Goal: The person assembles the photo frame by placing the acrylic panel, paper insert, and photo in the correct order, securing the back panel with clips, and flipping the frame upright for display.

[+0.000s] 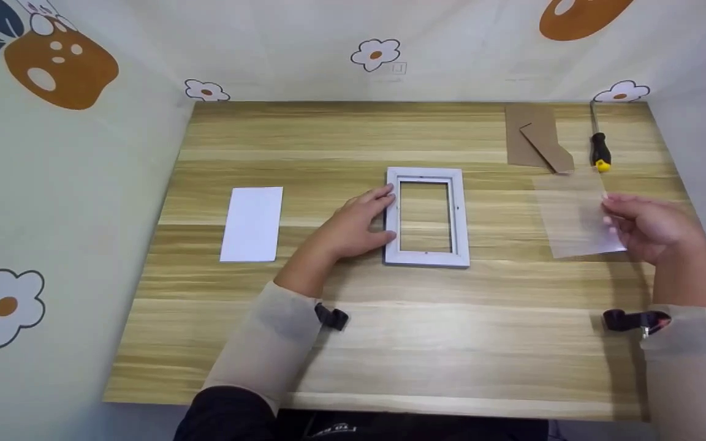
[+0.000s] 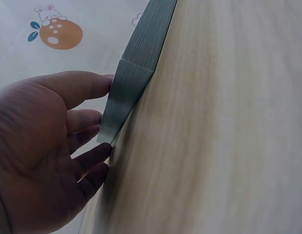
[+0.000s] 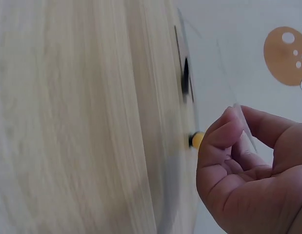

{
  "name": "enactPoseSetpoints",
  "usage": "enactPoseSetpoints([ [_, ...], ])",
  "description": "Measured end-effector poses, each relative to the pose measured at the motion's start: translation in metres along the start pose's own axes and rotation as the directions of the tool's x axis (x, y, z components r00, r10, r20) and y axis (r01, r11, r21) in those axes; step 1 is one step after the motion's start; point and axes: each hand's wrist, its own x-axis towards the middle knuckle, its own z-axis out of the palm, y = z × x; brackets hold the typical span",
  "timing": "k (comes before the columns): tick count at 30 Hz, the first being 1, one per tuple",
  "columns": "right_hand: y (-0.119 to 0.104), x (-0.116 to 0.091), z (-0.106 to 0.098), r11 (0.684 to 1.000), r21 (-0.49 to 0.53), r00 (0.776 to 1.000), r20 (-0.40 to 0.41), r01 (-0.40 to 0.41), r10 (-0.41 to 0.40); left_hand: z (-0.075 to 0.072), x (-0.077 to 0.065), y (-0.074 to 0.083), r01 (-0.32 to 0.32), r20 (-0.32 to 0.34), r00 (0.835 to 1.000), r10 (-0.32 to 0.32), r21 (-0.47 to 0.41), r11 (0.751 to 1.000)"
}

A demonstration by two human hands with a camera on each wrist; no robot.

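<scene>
While I watched the frame (image 1: 460, 220) from my remote seat: it lay mid-table, recessed side up, bare wood showing through its opening, small dark dots around the inner edge

Left hand (image 1: 353, 226): fingertips and thumb rested against the frame's left side, spread apart and relaxed, more bracing than gripping, nothing wrapped up in it

Right hand (image 1: 653, 223): pinched the clear sheet (image 1: 567, 214) by its right edge, thumb and finger closed right down on it, and the sheet looked lifted off the table (image 1: 451, 343), right of the frame

Sheet handling: imo an edge pinch was the right call, a thin see-through piece would've smudged or bent in a bigger grab; I'd have gone light, level and square to the frame

Frame bracing: gentle contact seemed plenty, a harder shove would probably have skidded it

Spare bits: white card (image 1: 252, 225) well left of the frame, brown board (image 1: 518, 144) back right with a stand leg (image 1: 552, 150) across it, screwdriver (image 1: 600, 147) near them

Lettering: white print (image 1: 342, 428) on the dark clothing (image 1: 451, 429), maybe "TO", rest too small for me; no brand I could read on the screwdriver
</scene>
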Motion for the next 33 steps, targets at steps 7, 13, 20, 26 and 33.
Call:
enactPoseSetpoints([
  [7,0.006,-0.004,0.030,0.999,-0.010,0.999,0.031,0.044,-0.044,0.000,0.000,0.000,0.012,0.000,1.000,-0.012,-0.014,1.000],
  [13,0.013,-0.005,0.057,0.996,-0.052,0.994,0.077,0.079,-0.075,-0.001,0.002,-0.001,0.022,0.004,1.000,-0.022,-0.024,0.999],
  [20,0.021,-0.002,0.089,0.992,-0.063,0.987,0.128,0.107,-0.098,0.000,0.002,-0.004,0.008,-0.001,1.000,-0.008,-0.020,1.000],
  [26,0.026,0.003,0.115,0.988,-0.099,0.984,0.143,0.122,-0.107,0.001,0.001,-0.005,-0.010,-0.011,1.000,0.009,-0.012,1.000],
  [33,0.030,0.012,0.138,0.983,-0.144,0.984,0.152,0.111,-0.089,0.001,0.001,-0.004,0.001,-0.007,1.000,-0.001,-0.024,1.000],
])
